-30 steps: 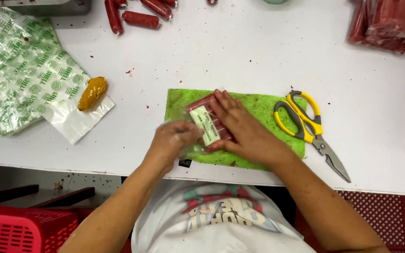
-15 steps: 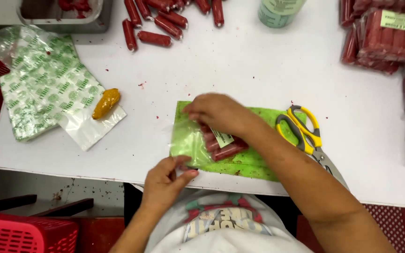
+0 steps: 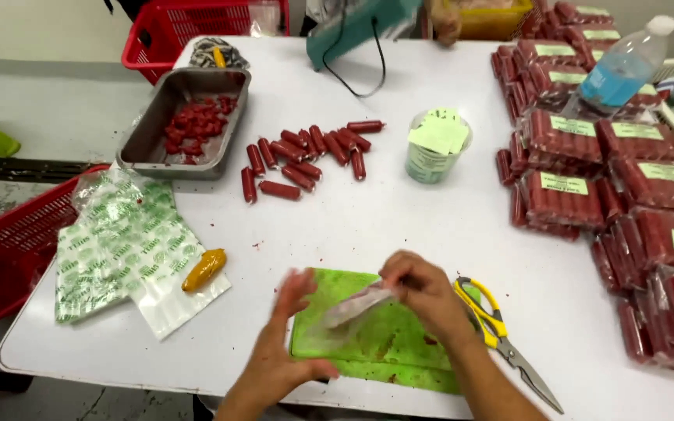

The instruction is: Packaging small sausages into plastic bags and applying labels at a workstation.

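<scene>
My right hand pinches one end of a clear plastic bag with red sausages inside and holds it just above the green cutting mat. The bag is blurred. My left hand is over the mat's left part with its fingers spread, next to the bag's other end, holding nothing. Yellow-handled scissors lie on the table just right of my right hand.
Loose red sausages lie mid-table. A metal tray with red scraps is at back left. Packed sausage bags are stacked along the right. A cup of labels, printed plastic bags, a yellow piece and red baskets are around.
The head view has lifted and shows more of the table. The sausage pack that lay on the mat under my right hand is now raised, and my left hand has come up beside it.
</scene>
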